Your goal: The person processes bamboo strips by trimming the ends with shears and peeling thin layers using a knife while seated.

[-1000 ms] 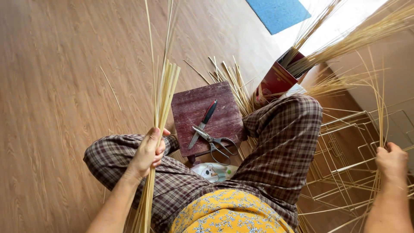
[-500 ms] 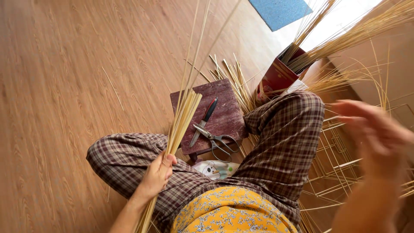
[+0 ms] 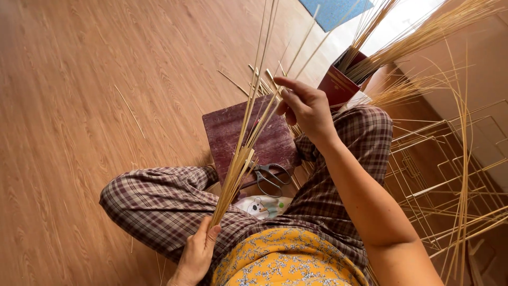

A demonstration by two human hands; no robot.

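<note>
A bundle of thin, pale yellow bamboo strips (image 3: pixel 241 164) was held upright over the lap, tight at its lower end and fanning out towards the far side, where the longest strips rose past the top of the picture. The strips were flat and narrow; their number could not be counted. The lower end was gripped by the left hand (image 3: pixel 197 253), near and left of centre, with the fingers wrapped around it and the thumb laid along the strips. The right hand (image 3: pixel 306 106) was raised farther off, its arm stretched across from the near right; one or two strips were pinched between thumb and forefinger, the other fingers loosely curled.

Behind the bundle a dark red wooden board (image 3: pixel 227 132) was seen on the wooden floor (image 3: pixel 79 106), and one pair of scissors (image 3: pixel 271 176) lay at its near edge. One red container (image 3: pixel 338 85), filled with more strips, stood far right. Several wire frames (image 3: pixel 450 159) were stacked at the right
</note>
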